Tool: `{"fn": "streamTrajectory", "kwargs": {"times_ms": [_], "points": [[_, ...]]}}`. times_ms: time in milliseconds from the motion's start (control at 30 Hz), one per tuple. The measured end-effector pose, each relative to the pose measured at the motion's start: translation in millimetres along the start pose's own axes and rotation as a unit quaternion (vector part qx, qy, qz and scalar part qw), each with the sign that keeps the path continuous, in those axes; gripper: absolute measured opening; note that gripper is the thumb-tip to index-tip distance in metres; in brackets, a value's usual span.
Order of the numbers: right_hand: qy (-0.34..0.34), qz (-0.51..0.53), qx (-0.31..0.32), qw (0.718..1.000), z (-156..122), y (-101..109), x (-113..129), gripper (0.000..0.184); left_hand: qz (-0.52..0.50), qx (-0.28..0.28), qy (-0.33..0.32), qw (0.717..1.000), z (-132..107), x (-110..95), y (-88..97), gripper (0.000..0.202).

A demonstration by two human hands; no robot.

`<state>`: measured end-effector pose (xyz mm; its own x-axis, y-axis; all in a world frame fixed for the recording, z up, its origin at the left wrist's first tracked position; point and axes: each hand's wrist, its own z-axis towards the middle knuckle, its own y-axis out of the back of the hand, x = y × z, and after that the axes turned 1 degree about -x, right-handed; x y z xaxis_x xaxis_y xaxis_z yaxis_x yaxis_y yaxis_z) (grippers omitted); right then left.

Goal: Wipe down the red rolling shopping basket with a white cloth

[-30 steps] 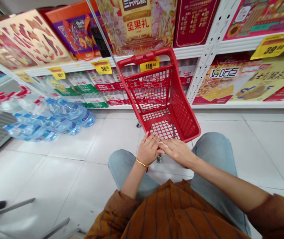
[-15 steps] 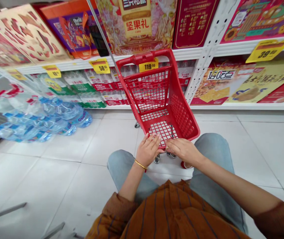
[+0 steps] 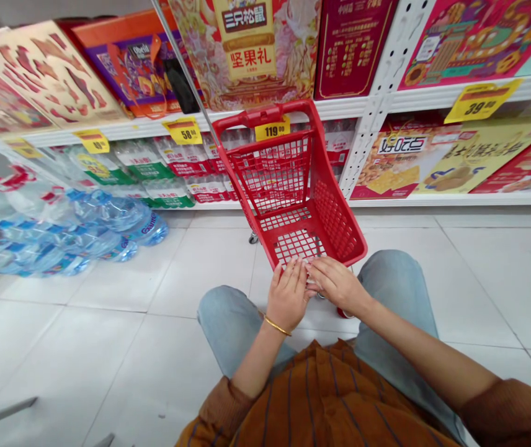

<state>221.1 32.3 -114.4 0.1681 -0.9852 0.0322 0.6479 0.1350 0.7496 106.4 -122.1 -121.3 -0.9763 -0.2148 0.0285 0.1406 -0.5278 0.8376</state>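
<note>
My left hand [image 3: 288,293], with a gold bangle at its wrist, has its fingers stretched out towards a red plastic shopping cart [image 3: 342,231]. Beside it my right hand [image 3: 337,284] comes in from the right, fingers extended and loosely bent, the fingertips meeting the left hand. Both hands are over the near rim of the cart. Whether they touch the rim, I cannot make out. I see nothing held, though the space beneath the palms is hidden. The cart's mesh basket has no goods in it.
Store shelves stand ahead with gift boxes [image 3: 251,56], yellow price tags [image 3: 183,131] and packs of bottled water [image 3: 167,192]. Large blue water bottles [image 3: 126,217] sit on the tiled floor at left. A thin pole [image 3: 182,62] rises from the cart's handle. My knees flank the cart.
My left hand has shifted slightly right and nearer to me, and its fingers now lie against the right hand's fingertips. The view has moved a little; the cart appears slightly further left.
</note>
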Motion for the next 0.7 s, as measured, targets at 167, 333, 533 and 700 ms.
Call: {"fn": "streamTrajectory", "kwargs": {"times_ms": [167, 333, 533, 700], "points": [[0.021, -0.056, 0.020, 0.998, -3, -6, -2, 0.043, -0.015, -0.021, -0.005, 1.000, -6, 4, -4.9, 0.063], [0.055, -0.090, 0.024, 0.994, -6, 1, -9, 0.040, 0.001, -0.021, -0.026, 0.999, -7, 11, -3.8, 0.056], [0.073, -0.102, 0.024, 0.992, -16, 6, -21, 0.035, -0.007, -0.023, -0.033, 0.999, -8, 15, -4.3, 0.053], [0.056, -0.085, 0.033, 0.994, -23, 12, -31, 0.040, -0.022, -0.022, -0.041, 0.999, -8, 20, -2.7, 0.053]]}}
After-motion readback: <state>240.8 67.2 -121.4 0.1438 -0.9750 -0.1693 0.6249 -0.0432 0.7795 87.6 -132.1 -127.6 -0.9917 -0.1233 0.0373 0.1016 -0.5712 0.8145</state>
